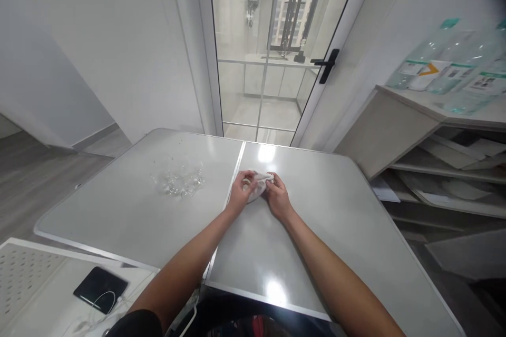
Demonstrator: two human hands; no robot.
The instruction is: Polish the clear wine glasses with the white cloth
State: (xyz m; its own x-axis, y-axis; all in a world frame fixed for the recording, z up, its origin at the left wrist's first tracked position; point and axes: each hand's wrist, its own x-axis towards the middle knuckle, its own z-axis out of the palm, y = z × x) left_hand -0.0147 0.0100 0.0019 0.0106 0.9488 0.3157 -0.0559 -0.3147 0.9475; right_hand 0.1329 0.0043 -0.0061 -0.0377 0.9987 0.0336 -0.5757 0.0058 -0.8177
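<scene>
Between my two hands, over the middle of the table, is a small white soft pouch or cloth [258,188]; its exact kind is hard to make out. The fingers of my left hand [240,192] pinch its left edge. On the other side, my right hand [280,199] grips the upper right edge, thumb and fingers closed on it. A loose pile of small clear, shiny pieces [182,181] lies on the table to the left of my hands, apart from them.
The grey folding table [316,253] has a metal seam down its middle. A black phone-like device [101,288] with a white cable is at lower left. Large clear bottles [454,71] stand on a shelf unit [411,116] at right. A glass door [261,79] stands behind the table.
</scene>
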